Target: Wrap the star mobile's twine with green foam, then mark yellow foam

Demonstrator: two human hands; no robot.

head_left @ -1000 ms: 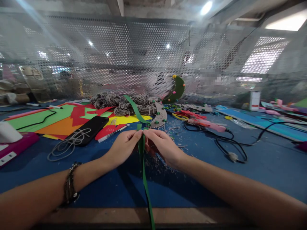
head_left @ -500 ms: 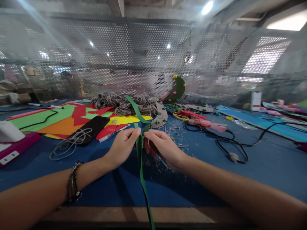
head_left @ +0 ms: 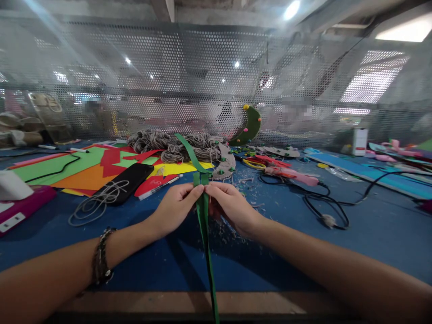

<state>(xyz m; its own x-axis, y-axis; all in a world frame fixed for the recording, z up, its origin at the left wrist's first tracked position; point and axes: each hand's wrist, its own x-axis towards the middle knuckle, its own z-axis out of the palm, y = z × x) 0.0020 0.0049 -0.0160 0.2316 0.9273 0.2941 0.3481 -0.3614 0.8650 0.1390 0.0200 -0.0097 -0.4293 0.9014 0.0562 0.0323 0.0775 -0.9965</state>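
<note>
Head | green strip [head_left: 206,211] hangs between, below | left hand [head_left: 175,206], right hand [head_left: 236,208]: pinched on it

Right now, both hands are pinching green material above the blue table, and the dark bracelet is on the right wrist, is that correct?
Not quite: the dark bracelet is on the left wrist, as the head view shows. The rest holds: the left hand and right hand are pinching green material above the blue table.
</note>
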